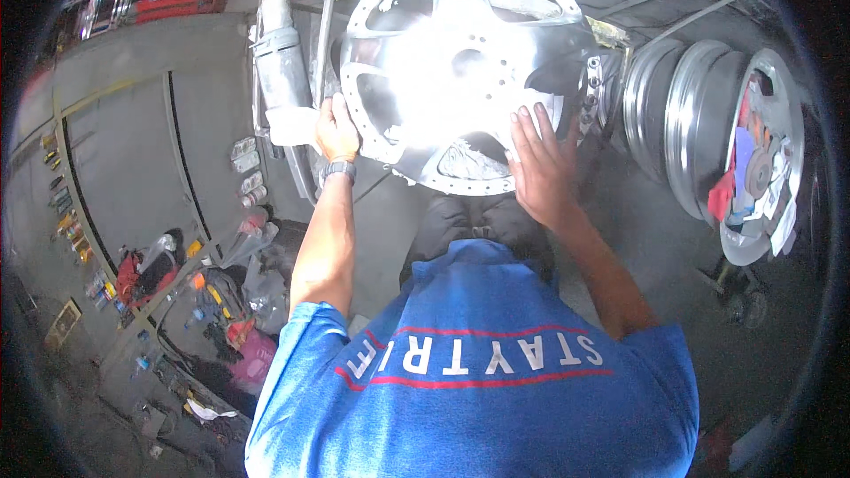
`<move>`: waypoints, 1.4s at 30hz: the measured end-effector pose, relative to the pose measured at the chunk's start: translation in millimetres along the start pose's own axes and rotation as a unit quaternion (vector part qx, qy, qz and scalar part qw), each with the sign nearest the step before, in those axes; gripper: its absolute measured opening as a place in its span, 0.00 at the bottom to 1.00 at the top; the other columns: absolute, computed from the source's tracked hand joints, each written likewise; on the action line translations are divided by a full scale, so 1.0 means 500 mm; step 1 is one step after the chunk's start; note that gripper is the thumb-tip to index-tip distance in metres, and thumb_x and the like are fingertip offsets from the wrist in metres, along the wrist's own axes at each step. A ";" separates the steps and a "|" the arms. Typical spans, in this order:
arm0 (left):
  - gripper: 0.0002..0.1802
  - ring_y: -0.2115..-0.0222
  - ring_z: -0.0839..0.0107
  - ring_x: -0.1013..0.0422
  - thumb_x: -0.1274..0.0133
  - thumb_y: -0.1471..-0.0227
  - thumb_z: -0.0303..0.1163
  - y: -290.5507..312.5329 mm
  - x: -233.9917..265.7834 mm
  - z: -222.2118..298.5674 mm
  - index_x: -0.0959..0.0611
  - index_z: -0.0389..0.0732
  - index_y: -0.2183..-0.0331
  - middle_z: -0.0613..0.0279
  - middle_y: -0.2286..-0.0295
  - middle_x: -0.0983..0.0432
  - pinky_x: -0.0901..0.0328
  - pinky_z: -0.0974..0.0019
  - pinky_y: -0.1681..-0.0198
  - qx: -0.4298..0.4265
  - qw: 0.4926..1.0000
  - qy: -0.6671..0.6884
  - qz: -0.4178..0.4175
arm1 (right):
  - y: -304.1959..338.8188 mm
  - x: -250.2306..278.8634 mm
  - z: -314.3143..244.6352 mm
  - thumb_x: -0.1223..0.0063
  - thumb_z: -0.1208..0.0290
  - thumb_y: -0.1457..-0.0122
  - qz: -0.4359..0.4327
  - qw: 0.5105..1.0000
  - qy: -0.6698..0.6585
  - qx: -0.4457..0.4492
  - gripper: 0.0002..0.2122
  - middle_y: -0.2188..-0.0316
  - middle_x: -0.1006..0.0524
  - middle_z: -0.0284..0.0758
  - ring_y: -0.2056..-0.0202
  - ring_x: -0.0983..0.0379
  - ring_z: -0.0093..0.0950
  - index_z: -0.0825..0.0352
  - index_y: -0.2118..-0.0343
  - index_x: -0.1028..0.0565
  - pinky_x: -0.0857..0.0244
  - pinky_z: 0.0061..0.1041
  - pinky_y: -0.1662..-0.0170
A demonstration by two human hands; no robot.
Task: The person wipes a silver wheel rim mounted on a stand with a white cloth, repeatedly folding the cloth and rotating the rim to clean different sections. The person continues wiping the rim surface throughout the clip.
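In front of me a silver alloy wheel face (416, 155) stands upright, with wide spokes, small holes round its rim and a strong glare on its middle. My left hand (338, 128), a watch on its wrist, is closed round the wheel's left edge. A white sheet or cloth (294, 127) shows just beside that hand; whether the hand touches it I cannot tell. At the lower right of the wheel, my right hand (542, 159) presses a folded white sheet (556, 108) against the metal, fingers long and close together. Sandpaper or cloth, I cannot tell which.
A grey upright machine part (282, 71) stands left of the wheel. To the right are shiny wheel barrels (695, 124) and a wheel rim (744, 243) filled with rags and discs. Bags, bottles and a pink bundle (255, 356) clutter the floor at left.
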State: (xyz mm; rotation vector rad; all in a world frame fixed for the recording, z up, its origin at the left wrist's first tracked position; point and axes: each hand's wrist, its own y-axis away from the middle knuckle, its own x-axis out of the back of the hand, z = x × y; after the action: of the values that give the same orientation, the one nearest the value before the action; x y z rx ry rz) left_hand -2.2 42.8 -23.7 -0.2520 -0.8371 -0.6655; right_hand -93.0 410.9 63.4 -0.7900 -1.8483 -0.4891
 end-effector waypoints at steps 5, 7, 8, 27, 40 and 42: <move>0.21 0.72 0.56 0.27 0.51 0.35 0.46 -0.002 0.000 -0.004 0.18 0.35 0.66 0.46 0.73 0.22 0.33 0.57 0.63 0.024 0.999 -0.020 -0.014 | 0.000 0.004 0.014 0.43 0.64 0.39 -0.004 0.999 -0.022 0.023 0.25 0.36 0.32 0.40 0.30 0.44 0.40 0.69 0.41 0.28 0.65 0.69 0.31; 0.21 0.72 0.56 0.26 0.51 0.35 0.46 -0.001 0.001 -0.008 0.18 0.35 0.65 0.46 0.73 0.21 0.33 0.57 0.63 0.018 0.999 -0.027 -0.007 | -0.003 0.011 0.016 0.43 0.65 0.40 -0.008 0.999 -0.022 0.036 0.24 0.36 0.31 0.40 0.31 0.44 0.39 0.69 0.42 0.26 0.64 0.69 0.31; 0.21 0.72 0.56 0.26 0.51 0.35 0.46 -0.002 0.000 0.001 0.17 0.35 0.64 0.46 0.73 0.21 0.33 0.57 0.63 0.014 0.999 -0.029 -0.004 | -0.005 0.014 0.017 0.43 0.65 0.40 -0.009 0.999 -0.020 0.042 0.24 0.36 0.31 0.40 0.31 0.44 0.39 0.70 0.42 0.26 0.64 0.70 0.32; 0.22 0.75 0.53 0.27 0.53 0.34 0.47 0.005 -0.001 0.008 0.18 0.38 0.68 0.49 0.77 0.23 0.35 0.54 0.68 -0.007 1.000 -0.015 0.017 | -0.147 -0.086 -0.180 0.51 0.66 0.38 -0.006 0.993 -0.096 0.074 0.24 0.37 0.31 0.45 0.32 0.42 0.42 0.72 0.40 0.29 0.64 0.66 0.30; 0.20 0.71 0.42 0.25 0.52 0.35 0.49 0.009 0.003 0.004 0.18 0.42 0.68 0.45 0.73 0.22 0.34 0.47 0.67 -0.060 0.996 -0.004 0.060 | -0.115 -0.094 -0.200 0.43 0.64 0.43 0.003 0.998 0.020 0.067 0.31 0.37 0.33 0.45 0.31 0.44 0.40 0.72 0.37 0.33 0.69 0.64 0.29; 0.20 0.69 0.42 0.25 0.52 0.35 0.49 0.011 -0.003 -0.002 0.18 0.43 0.68 0.45 0.73 0.21 0.33 0.47 0.66 -0.061 0.996 0.000 0.070 | -0.077 -0.112 -0.201 0.43 0.64 0.43 -0.007 0.993 0.014 0.118 0.31 0.36 0.33 0.45 0.31 0.45 0.40 0.71 0.37 0.34 0.67 0.64 0.29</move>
State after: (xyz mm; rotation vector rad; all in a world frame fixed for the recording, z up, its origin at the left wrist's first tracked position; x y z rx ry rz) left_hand 1.1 47.2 -25.2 -0.4171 -0.7713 -0.5863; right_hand -40.2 301.9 52.6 -0.6078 -1.8458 -0.2825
